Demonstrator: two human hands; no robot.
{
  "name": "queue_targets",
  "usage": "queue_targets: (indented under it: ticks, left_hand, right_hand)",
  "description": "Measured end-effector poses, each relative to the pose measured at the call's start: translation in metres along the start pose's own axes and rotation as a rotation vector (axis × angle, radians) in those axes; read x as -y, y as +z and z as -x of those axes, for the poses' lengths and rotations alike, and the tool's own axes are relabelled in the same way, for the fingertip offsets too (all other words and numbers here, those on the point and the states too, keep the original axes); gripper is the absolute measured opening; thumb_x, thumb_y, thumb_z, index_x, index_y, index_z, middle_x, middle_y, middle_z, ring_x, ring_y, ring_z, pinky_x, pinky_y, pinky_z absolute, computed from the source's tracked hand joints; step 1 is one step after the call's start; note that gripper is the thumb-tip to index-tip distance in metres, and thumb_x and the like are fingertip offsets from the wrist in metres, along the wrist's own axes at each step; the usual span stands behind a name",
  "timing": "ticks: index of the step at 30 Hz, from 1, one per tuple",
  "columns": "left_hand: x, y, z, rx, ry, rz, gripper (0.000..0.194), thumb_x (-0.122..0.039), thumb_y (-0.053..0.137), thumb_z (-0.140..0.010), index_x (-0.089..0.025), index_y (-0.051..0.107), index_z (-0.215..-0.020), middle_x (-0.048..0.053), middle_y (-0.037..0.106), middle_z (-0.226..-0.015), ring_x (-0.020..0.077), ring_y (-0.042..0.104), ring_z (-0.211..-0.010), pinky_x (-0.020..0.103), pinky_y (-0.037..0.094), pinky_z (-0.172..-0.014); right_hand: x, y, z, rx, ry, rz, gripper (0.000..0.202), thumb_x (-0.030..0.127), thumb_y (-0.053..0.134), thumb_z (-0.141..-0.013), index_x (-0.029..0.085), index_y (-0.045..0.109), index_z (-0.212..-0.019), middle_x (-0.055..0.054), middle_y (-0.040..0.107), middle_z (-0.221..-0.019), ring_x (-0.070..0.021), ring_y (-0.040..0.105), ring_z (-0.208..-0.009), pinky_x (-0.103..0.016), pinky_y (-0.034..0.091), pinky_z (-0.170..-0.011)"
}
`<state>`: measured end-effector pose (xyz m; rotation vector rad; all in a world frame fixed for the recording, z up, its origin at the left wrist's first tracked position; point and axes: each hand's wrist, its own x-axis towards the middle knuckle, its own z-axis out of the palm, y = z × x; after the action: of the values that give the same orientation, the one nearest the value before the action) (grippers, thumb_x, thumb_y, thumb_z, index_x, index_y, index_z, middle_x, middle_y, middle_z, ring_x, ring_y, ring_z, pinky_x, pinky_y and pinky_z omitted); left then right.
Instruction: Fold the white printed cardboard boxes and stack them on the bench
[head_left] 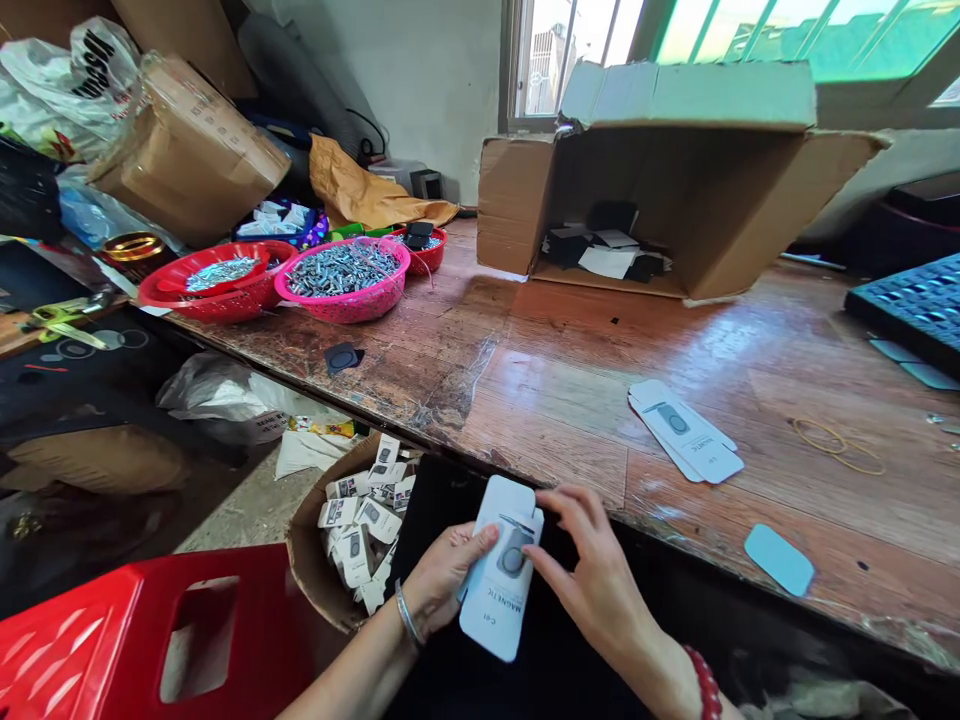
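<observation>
My left hand [448, 575] grips a flat white printed card box [495, 600], its thumb on the front and the fingers behind. The box is tilted over my lap and shows a dark round device picture and the word MAGNETIC. My right hand [589, 560] is at the box's right side, thumb and index finger apart, their tips at its edge and face. On the table [547, 440] lies a small stack of similar flat boxes [686, 430], ahead and to the right.
A carton [345, 600] of small boxes stands on the floor at left, beside a red stool [97, 640]. Pink basket [345, 280] and red basket [225, 285] hold metal parts. An open cardboard box [675, 220] lies at the back. A blue card [780, 560] rests near the edge.
</observation>
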<state>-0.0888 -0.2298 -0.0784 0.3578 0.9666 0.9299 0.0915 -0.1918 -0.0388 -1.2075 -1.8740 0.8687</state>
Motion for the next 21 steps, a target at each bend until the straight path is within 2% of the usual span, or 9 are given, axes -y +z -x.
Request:
queue_targets:
  ticks: [2,3,5,7,9,11,14,18,21]
  left_hand:
    - [-0.002,-0.001,0.000,-0.081,0.062,0.005,0.051,-0.055,0.086,-0.056,-0.009,0.073,-0.072,0.003,0.068,-0.060,0.0106,0.057,-0.052,0.021,0.045,-0.055]
    - [-0.002,-0.001,0.001,-0.102,0.087,0.005,0.051,-0.056,0.086,-0.056,-0.010,0.073,-0.073,0.003,0.068,-0.059,0.0107,0.057,-0.053,0.021,0.045,-0.055]
    - [0.002,0.002,0.002,-0.121,0.131,-0.012,0.052,-0.059,0.084,-0.057,-0.010,0.073,-0.073,0.002,0.067,-0.059,0.0108,0.056,-0.054,0.022,0.045,-0.056]
    - [0.009,0.005,0.003,-0.153,0.186,-0.080,0.052,-0.061,0.081,-0.061,-0.011,0.072,-0.071,0.002,0.067,-0.060,0.0107,0.054,-0.054,0.022,0.043,-0.055]
    - [0.014,0.008,0.002,-0.206,0.245,-0.158,0.049,-0.058,0.081,-0.062,-0.011,0.071,-0.069,0.003,0.068,-0.063,0.0119,0.056,-0.056,0.022,0.044,-0.056]
    - [0.018,0.009,0.002,-0.266,0.311,-0.217,0.043,-0.047,0.086,-0.059,-0.012,0.071,-0.079,0.003,0.071,-0.069,0.0150,0.062,-0.064,0.023,0.047,-0.061]
    - [0.022,0.006,0.003,-0.330,0.394,-0.245,0.056,-0.032,0.085,-0.062,-0.018,0.060,-0.109,0.000,0.072,-0.075,0.0175,0.066,-0.071,0.025,0.050,-0.066]
    - [0.032,0.000,0.007,-0.238,0.412,-0.315,0.055,-0.028,0.079,-0.070,-0.020,0.054,-0.118,0.000,0.071,-0.078,0.0167,0.067,-0.072,0.026,0.050,-0.068]
    - [0.041,-0.005,0.008,-0.176,0.403,-0.358,0.051,-0.032,0.078,-0.072,-0.019,0.059,-0.118,0.003,0.071,-0.082,0.0175,0.066,-0.076,0.026,0.050,-0.072]
  right_hand:
    - [-0.006,0.007,0.007,-0.097,0.118,-0.142,0.047,0.042,0.070,-0.080,0.021,0.057,-0.120,-0.012,0.059,-0.115,-0.0261,0.059,-0.097,-0.038,0.054,-0.077]
    - [-0.009,0.010,0.010,-0.035,0.181,-0.228,0.046,0.044,0.070,-0.080,0.020,0.059,-0.117,-0.011,0.063,-0.109,-0.0251,0.061,-0.093,-0.036,0.054,-0.074]
    - [-0.014,0.017,0.017,0.182,0.276,-0.365,0.032,0.048,0.064,-0.084,0.018,0.065,-0.095,-0.006,0.066,-0.084,-0.0206,0.062,-0.076,-0.030,0.053,-0.065]
    - [-0.018,0.023,0.025,0.271,0.302,-0.356,0.038,0.049,0.056,-0.090,0.017,0.063,-0.071,-0.001,0.059,-0.064,-0.0153,0.055,-0.061,-0.024,0.046,-0.055]
    - [-0.022,0.029,0.033,0.192,0.295,-0.234,0.044,0.048,0.052,-0.092,0.017,0.057,-0.061,0.001,0.053,-0.056,-0.0119,0.046,-0.053,-0.022,0.037,-0.049]
    - [-0.027,0.032,0.040,0.130,0.286,-0.139,0.044,0.047,0.053,-0.091,0.017,0.055,-0.059,0.002,0.051,-0.054,-0.0108,0.042,-0.051,-0.022,0.033,-0.047]
    - [-0.033,0.033,0.047,0.137,0.321,-0.193,0.039,0.048,0.057,-0.089,0.017,0.061,-0.066,-0.001,0.059,-0.059,-0.0132,0.052,-0.053,-0.022,0.040,-0.048]
    - [-0.036,0.028,0.050,-0.025,0.358,-0.464,0.032,0.045,0.067,-0.083,0.020,0.066,-0.102,-0.007,0.072,-0.093,-0.0212,0.069,-0.084,-0.027,0.057,-0.072]
    - [-0.038,0.026,0.053,-0.095,0.358,-0.518,0.031,0.045,0.073,-0.079,0.021,0.070,-0.099,-0.007,0.074,-0.091,-0.0221,0.070,-0.084,-0.028,0.059,-0.074]
